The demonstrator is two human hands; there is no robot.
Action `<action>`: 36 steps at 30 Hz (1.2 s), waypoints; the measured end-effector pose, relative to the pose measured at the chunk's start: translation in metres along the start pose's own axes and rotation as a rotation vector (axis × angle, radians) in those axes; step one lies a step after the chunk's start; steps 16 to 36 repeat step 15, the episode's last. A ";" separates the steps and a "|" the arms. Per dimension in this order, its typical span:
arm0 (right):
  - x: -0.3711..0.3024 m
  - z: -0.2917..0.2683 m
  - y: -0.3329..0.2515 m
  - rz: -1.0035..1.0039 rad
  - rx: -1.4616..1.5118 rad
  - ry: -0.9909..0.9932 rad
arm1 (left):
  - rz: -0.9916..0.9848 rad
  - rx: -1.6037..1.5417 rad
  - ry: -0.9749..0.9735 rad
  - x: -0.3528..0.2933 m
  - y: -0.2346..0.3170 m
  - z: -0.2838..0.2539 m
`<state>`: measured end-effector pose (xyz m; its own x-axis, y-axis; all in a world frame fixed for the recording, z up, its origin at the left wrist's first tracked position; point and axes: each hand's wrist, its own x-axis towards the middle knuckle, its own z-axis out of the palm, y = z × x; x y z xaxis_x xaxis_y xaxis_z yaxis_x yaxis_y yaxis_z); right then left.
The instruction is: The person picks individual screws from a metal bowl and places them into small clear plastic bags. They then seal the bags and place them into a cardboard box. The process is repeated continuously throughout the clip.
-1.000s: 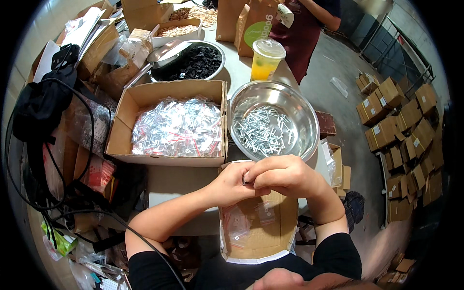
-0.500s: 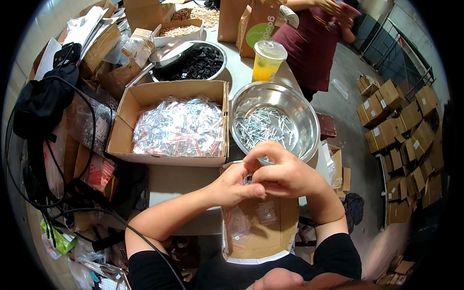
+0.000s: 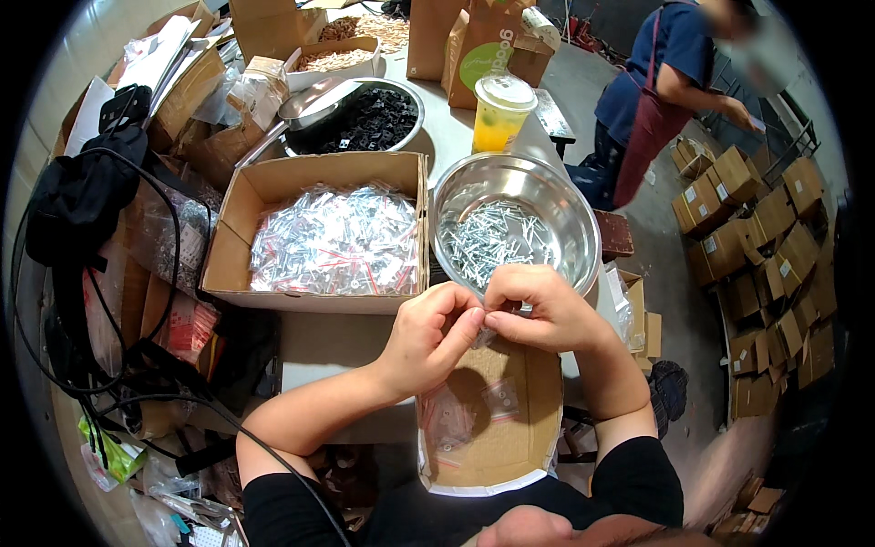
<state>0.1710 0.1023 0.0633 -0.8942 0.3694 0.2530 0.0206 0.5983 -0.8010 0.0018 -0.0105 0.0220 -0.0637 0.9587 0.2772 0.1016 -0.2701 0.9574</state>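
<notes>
My left hand (image 3: 428, 335) and my right hand (image 3: 540, 310) meet fingertip to fingertip at the near rim of the steel bowl. Both are closed in a pinch on a small clear plastic bag (image 3: 485, 338), mostly hidden by the fingers. Below them lies a shallow cardboard tray (image 3: 519, 438) with several small clear bags (image 3: 449, 419) inside, one apart from the others at its right. Loose screws (image 3: 497, 242) fill the bottom of the steel bowl (image 3: 574, 214). Left of it stands a cardboard box (image 3: 314, 304) heaped with filled clear bags (image 3: 333, 242).
A lidded cup of yellow drink (image 3: 501, 114) stands behind the bowl, near paper bags (image 3: 478, 55). Another bowl holds black parts (image 3: 378, 118). A black cable (image 3: 241, 424) crosses by my left arm. A person in an apron (image 3: 643, 100) is beyond the table; stacked cartons (image 3: 747, 273) stand right.
My hands have turned from a cupped, overlapping hold to a fingertip pinch, with the bag showing beneath. The person beyond the table has moved right and turned sideways.
</notes>
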 end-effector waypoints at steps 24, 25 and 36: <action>-0.007 -0.044 0.069 0.314 -0.470 0.215 | 0.508 0.397 0.154 0.017 0.024 -0.032; -0.007 -0.044 0.069 0.314 -0.470 0.215 | 0.508 0.397 0.154 0.017 0.024 -0.032; -0.007 -0.044 0.069 0.314 -0.470 0.215 | 0.508 0.397 0.154 0.017 0.024 -0.032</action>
